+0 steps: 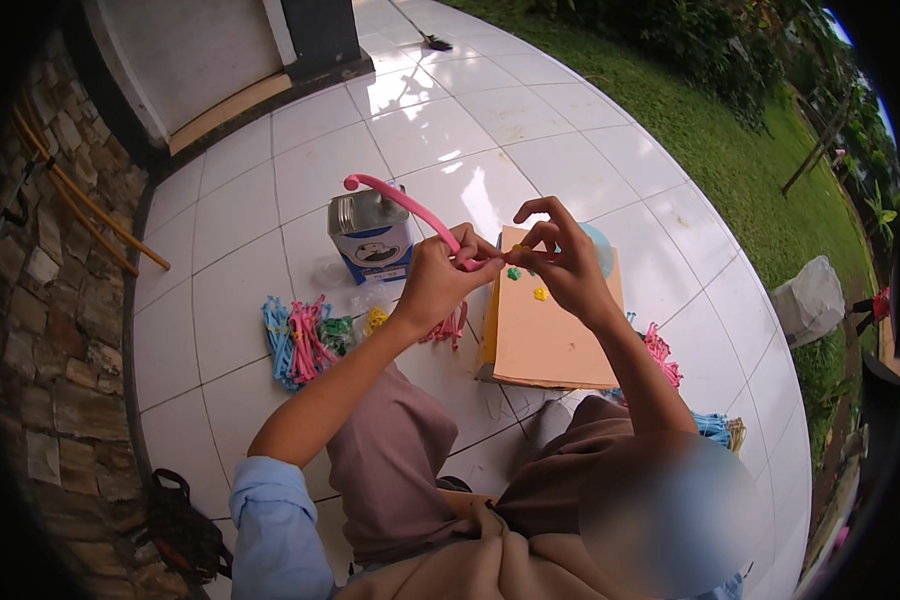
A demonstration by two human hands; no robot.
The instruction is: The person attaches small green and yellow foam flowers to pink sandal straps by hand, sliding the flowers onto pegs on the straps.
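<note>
Pinching pink strip (410,208) end, left hand (438,282) raised; right hand (562,262) grip pinching same end

Pink balloon (410,207), tan board (555,330), white tiles (450,130)

One wide fisheye view looks down from the person's head, close over the hands (500,262) and lap. It faces forward and downward across the white tiled floor (450,130) toward the lawn (730,130) at upper right. Straight tile lines bend near the dark rim.
</note>
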